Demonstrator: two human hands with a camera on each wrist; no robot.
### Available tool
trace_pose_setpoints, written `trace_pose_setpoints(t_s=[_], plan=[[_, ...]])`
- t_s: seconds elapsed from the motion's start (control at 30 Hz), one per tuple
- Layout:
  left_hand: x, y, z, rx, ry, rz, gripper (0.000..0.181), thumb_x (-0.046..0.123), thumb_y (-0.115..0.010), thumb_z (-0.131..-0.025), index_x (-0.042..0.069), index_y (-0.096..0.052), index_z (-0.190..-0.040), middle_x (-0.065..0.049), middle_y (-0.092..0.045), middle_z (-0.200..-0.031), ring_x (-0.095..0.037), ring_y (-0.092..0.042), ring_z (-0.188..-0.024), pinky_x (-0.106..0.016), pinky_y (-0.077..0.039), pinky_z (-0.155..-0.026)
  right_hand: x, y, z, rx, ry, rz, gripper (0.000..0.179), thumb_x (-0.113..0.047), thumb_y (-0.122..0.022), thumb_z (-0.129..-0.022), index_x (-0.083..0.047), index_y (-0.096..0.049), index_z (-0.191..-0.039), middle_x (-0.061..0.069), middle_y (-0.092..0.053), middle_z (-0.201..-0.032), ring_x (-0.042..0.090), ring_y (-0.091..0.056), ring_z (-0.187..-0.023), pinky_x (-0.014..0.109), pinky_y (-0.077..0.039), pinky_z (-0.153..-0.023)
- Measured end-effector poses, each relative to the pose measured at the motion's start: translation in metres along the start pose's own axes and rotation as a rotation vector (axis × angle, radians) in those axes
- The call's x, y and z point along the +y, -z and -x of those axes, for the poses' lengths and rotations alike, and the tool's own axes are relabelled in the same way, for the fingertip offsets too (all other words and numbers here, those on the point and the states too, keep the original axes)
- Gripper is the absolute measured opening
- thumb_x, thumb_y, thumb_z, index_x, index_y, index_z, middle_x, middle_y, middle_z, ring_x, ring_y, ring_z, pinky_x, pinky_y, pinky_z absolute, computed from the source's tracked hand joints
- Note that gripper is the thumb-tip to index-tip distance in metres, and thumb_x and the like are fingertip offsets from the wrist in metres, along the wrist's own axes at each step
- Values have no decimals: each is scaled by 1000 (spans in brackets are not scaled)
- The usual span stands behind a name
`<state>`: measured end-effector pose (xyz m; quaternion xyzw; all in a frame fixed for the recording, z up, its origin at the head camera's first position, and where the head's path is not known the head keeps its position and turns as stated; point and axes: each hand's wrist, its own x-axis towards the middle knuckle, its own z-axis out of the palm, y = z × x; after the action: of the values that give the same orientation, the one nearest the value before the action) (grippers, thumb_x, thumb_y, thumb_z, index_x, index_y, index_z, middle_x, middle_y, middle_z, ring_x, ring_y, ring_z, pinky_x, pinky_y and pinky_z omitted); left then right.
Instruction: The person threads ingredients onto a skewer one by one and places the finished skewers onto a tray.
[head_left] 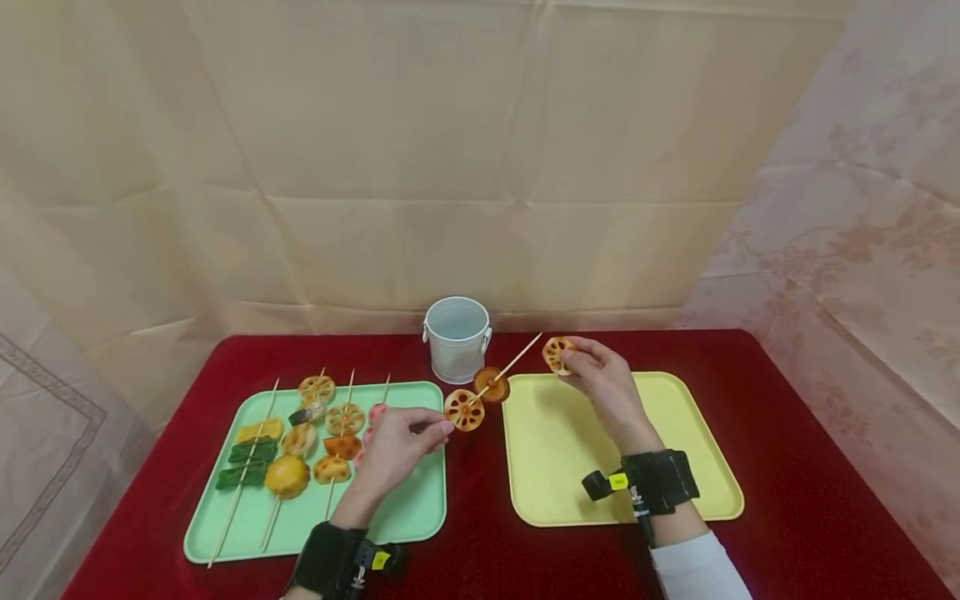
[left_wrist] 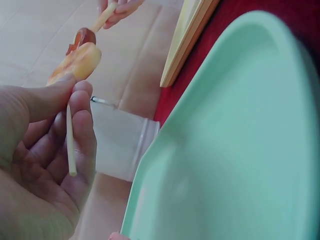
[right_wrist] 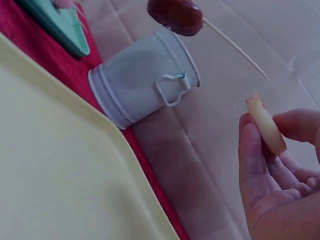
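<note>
My left hand (head_left: 397, 450) pinches a wooden skewer (head_left: 522, 350) between thumb and fingers, over the right edge of the green tray. Threaded on it are a lotus root slice (head_left: 464, 410), right by the fingertips, and a round brown slice (head_left: 491, 385) beyond it. In the left wrist view the skewer's lower end (left_wrist: 70, 145) passes across the fingers. A second lotus root slice (head_left: 557, 356) is pinched by my right hand (head_left: 606, 390), above the yellow tray's back left. In the right wrist view this slice (right_wrist: 267, 125) stands apart from the skewer's bare tip (right_wrist: 260, 73).
The green tray (head_left: 420, 521) on the left bears several food skewers, some partly behind my left hand. A yellow tray (head_left: 555, 492) lies on the right. Behind and between them stands a white metal bucket (head_left: 457, 354), on a red tablecloth (head_left: 480, 542) against a beige curtain.
</note>
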<state>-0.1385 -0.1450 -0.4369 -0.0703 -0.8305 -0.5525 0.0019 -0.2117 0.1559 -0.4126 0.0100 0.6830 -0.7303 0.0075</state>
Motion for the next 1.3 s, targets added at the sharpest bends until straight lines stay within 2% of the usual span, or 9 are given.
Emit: trace_pose_setpoints(t_s=[0.23, 0.43, 0.6, 0.87, 1.07, 1.3], plan=[[1, 8, 2, -1, -37, -118, 6, 16, -79, -93, 12, -83, -95, 3, -75, -80, -9, -68, -70, -26, -50, -60, -2, 3, 1, -20, -24, -131, 46, -15, -61, -106, 8, -48, -143, 13, -57, -126, 15, -68, -103, 27, -56, -93], [-1, 11, -1, -34, -91, -140, 5, 10, -78, -92, 9, -83, -94, 3, -73, -78, -10, -64, -68, -25, -49, -60, -6, 3, 3, -42, -3, -189, 46, -12, -58, -107, 10, -46, -145, 10, -59, -124, 13, -71, -101, 26, -55, -92], [-2, 11, -1, -45, -101, -156, 4, 9, -79, -92, 9, -83, -94, 3, -73, -78, -9, -64, -67, -24, -48, -58, -7, 3, 4, -46, 2, -215, 47, -13, -59, -107, 9, -47, -146, 8, -62, -122, 12, -71, -101, 25, -55, -91], [-1, 10, -1, -51, -95, -171, 4, 11, -79, -92, 10, -83, -92, 4, -72, -73, -8, -64, -64, -23, -45, -56, -7, 4, 4, -58, 9, -222, 49, -16, -62, -105, 8, -48, -146, 10, -62, -125, 13, -71, -105, 25, -54, -94], [-1, 10, -1, -45, -87, -198, 4, 13, -79, -92, 12, -83, -91, 0, -72, -71, -7, -63, -62, -25, -42, -63, -8, 3, 5, -58, 14, -228, 51, -17, -63, -105, 8, -48, -146, 10, -62, -125, 13, -71, -105, 26, -54, -94], [-1, 9, -1, -28, -71, -185, 4, 12, -79, -92, 10, -83, -92, 3, -72, -73, -8, -62, -64, -24, -43, -55, -10, 2, 8, -46, 48, -149, 46, -14, -62, -105, 6, -50, -144, 13, -58, -128, 16, -71, -105, 27, -54, -94]])
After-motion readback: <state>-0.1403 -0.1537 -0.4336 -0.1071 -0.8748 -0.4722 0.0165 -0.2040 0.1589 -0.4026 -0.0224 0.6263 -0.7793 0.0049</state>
